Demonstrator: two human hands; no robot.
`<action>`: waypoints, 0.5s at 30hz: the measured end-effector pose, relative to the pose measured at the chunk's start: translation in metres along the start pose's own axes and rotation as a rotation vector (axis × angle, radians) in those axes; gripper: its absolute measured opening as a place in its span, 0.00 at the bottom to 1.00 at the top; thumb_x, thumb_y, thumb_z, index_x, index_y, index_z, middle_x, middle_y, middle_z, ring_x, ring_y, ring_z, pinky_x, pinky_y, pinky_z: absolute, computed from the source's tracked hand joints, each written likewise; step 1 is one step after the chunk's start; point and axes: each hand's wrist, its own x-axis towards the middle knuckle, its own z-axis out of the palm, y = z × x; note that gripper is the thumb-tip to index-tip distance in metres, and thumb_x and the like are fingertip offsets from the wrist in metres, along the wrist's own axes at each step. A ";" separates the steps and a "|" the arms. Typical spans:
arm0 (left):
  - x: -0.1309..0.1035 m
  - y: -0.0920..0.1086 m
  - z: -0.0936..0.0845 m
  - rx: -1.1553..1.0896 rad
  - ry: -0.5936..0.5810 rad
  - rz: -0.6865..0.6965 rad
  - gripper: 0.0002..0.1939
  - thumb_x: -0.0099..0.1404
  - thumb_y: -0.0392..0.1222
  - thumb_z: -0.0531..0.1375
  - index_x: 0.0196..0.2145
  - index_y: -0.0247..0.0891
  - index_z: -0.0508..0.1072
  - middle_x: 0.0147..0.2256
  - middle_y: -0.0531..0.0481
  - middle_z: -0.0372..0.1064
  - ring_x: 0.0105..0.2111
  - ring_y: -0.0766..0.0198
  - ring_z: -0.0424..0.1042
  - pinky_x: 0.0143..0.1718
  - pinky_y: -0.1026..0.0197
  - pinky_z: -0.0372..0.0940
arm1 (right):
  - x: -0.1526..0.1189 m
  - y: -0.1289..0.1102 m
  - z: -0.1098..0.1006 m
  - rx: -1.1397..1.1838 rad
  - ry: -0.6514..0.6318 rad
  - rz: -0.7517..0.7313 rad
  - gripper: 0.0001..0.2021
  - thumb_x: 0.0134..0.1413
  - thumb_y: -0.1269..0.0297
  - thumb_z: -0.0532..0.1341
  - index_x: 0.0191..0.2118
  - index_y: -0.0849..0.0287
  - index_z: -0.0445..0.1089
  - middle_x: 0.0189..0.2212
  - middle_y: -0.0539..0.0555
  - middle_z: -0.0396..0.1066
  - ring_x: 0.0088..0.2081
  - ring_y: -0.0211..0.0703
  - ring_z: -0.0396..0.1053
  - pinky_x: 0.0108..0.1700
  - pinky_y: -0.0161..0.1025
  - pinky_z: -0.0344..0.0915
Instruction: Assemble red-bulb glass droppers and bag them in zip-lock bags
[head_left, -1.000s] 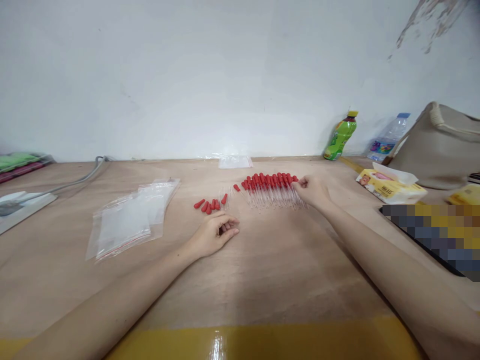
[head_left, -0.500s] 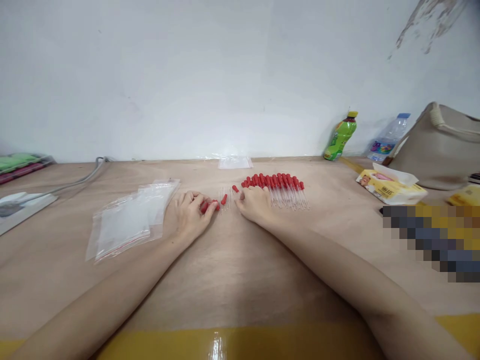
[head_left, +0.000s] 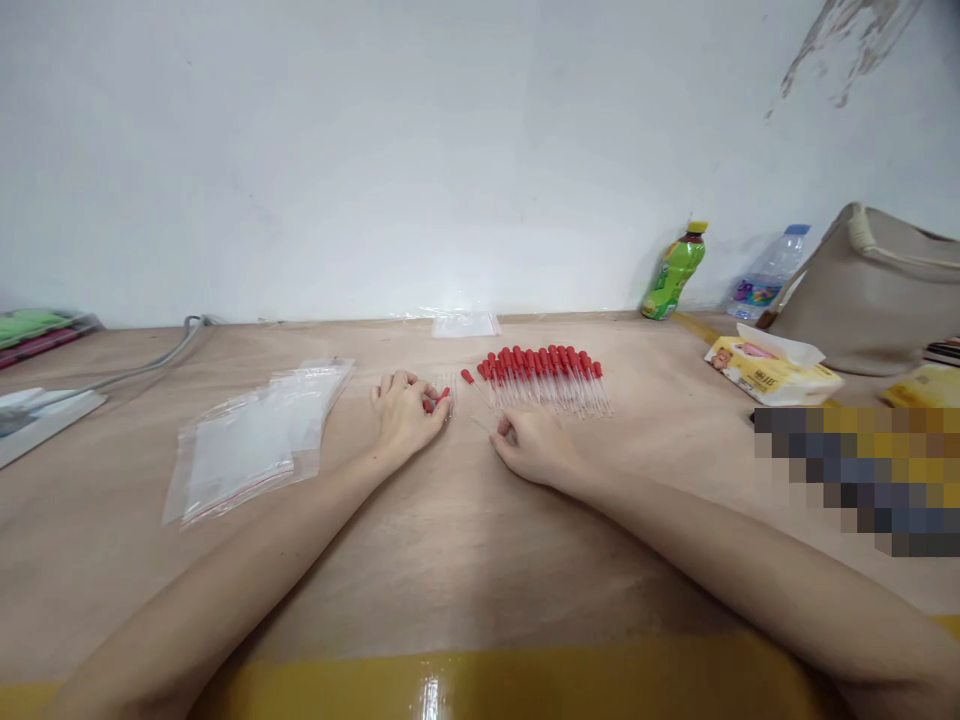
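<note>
Over the desk (head_left: 450, 560), a clear tube (head_left: 481, 424), best held gently, is pinched by the right hand (head_left: 536, 445); whether a red bulb (head_left: 443, 395) is gripped by the left hand (head_left: 409, 412) cannot be told.

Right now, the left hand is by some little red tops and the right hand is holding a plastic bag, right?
Not quite: the head view shows the right hand holding a thin clear tube, not a plastic bag. The left hand is by some little red tops.

Green bottle (head_left: 675, 275), tissue pack (head_left: 772, 372), beige bag (head_left: 862, 300)
</note>
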 end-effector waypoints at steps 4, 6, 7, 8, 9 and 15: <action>-0.016 0.004 -0.017 -0.205 -0.026 0.158 0.09 0.57 0.46 0.57 0.28 0.37 0.71 0.31 0.46 0.62 0.37 0.57 0.61 0.39 0.55 0.59 | -0.020 0.017 -0.007 0.220 0.002 -0.026 0.05 0.45 0.66 0.59 0.31 0.60 0.65 0.30 0.52 0.67 0.33 0.38 0.63 0.35 0.35 0.58; -0.029 0.006 -0.027 -0.322 -0.131 0.298 0.07 0.57 0.42 0.57 0.30 0.37 0.70 0.32 0.47 0.63 0.36 0.60 0.63 0.38 0.57 0.60 | -0.023 0.021 -0.006 0.299 -0.012 -0.025 0.09 0.44 0.64 0.61 0.33 0.60 0.65 0.31 0.52 0.66 0.34 0.38 0.63 0.36 0.35 0.58; -0.036 0.007 -0.030 -0.365 -0.187 0.341 0.06 0.58 0.41 0.57 0.30 0.37 0.70 0.32 0.48 0.63 0.35 0.61 0.63 0.37 0.58 0.61 | -0.023 0.023 -0.005 0.318 -0.018 -0.022 0.10 0.44 0.62 0.62 0.33 0.60 0.65 0.31 0.52 0.66 0.34 0.38 0.63 0.36 0.36 0.58; -0.042 0.007 -0.033 -0.394 -0.240 0.356 0.05 0.58 0.40 0.56 0.31 0.37 0.70 0.32 0.48 0.63 0.33 0.63 0.64 0.35 0.59 0.62 | -0.023 0.023 -0.004 0.323 -0.023 -0.016 0.10 0.44 0.61 0.62 0.32 0.60 0.65 0.31 0.52 0.66 0.34 0.39 0.63 0.35 0.36 0.58; -0.047 0.007 -0.034 -0.413 -0.276 0.354 0.06 0.59 0.39 0.56 0.33 0.36 0.70 0.33 0.48 0.63 0.31 0.64 0.64 0.32 0.61 0.63 | -0.022 0.023 -0.002 0.318 -0.025 -0.009 0.09 0.45 0.61 0.62 0.31 0.60 0.65 0.30 0.51 0.65 0.33 0.38 0.62 0.35 0.36 0.58; -0.049 0.009 -0.025 -0.440 -0.302 0.324 0.09 0.59 0.43 0.57 0.35 0.38 0.73 0.36 0.47 0.66 0.35 0.62 0.66 0.37 0.58 0.64 | -0.020 0.021 0.005 0.259 -0.003 -0.006 0.05 0.48 0.65 0.60 0.26 0.60 0.65 0.28 0.51 0.64 0.31 0.37 0.60 0.32 0.35 0.56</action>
